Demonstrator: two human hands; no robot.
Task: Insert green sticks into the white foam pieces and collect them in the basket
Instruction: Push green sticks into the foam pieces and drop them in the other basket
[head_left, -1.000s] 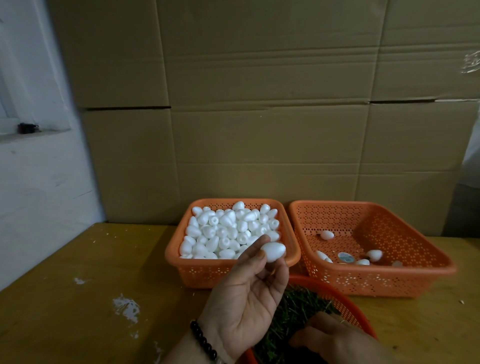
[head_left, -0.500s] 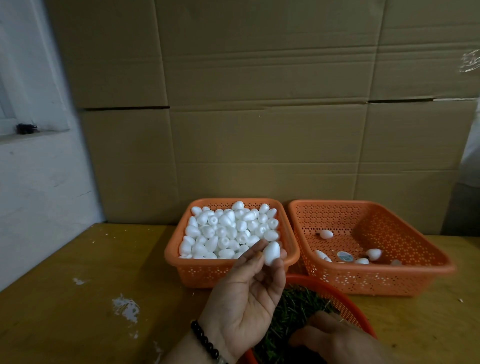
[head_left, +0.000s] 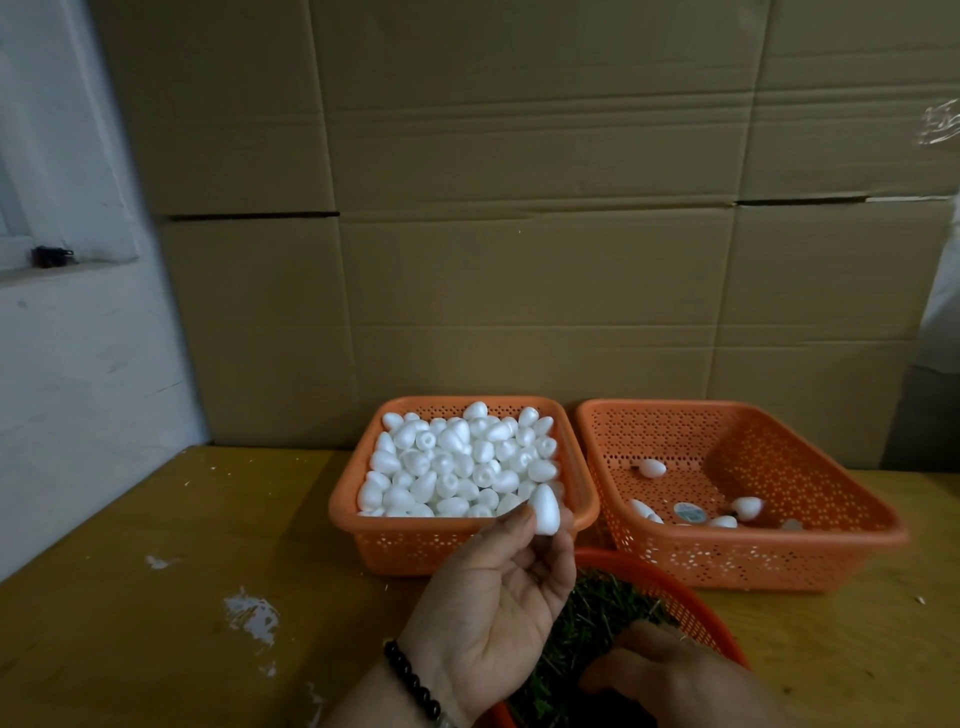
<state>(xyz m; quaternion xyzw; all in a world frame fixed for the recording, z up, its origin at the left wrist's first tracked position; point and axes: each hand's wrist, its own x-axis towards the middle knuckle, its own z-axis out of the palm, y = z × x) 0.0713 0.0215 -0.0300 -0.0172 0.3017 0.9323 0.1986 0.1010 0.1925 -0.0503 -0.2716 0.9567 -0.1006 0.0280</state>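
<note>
My left hand (head_left: 493, 608), palm up with a black bead bracelet on the wrist, pinches a white egg-shaped foam piece (head_left: 544, 510) at its fingertips, in front of the left orange basket (head_left: 353, 519). That basket is heaped with white foam pieces (head_left: 457, 462). The right orange basket (head_left: 831, 551) holds a few foam pieces (head_left: 652, 468) on its floor. My right hand (head_left: 670, 675) reaches down into a round orange basket (head_left: 691, 597) full of green sticks (head_left: 592, 613); its fingers are curled and their tips are hidden.
The baskets stand on a yellow wooden table (head_left: 182, 597) with white paint marks. Stacked cardboard boxes (head_left: 519, 234) form a wall right behind the baskets. A white wall (head_left: 67, 364) with a ledge bounds the left side.
My left hand has turned the foam piece from lying sideways to standing upright between the fingertips. My right hand stays in the green sticks.
</note>
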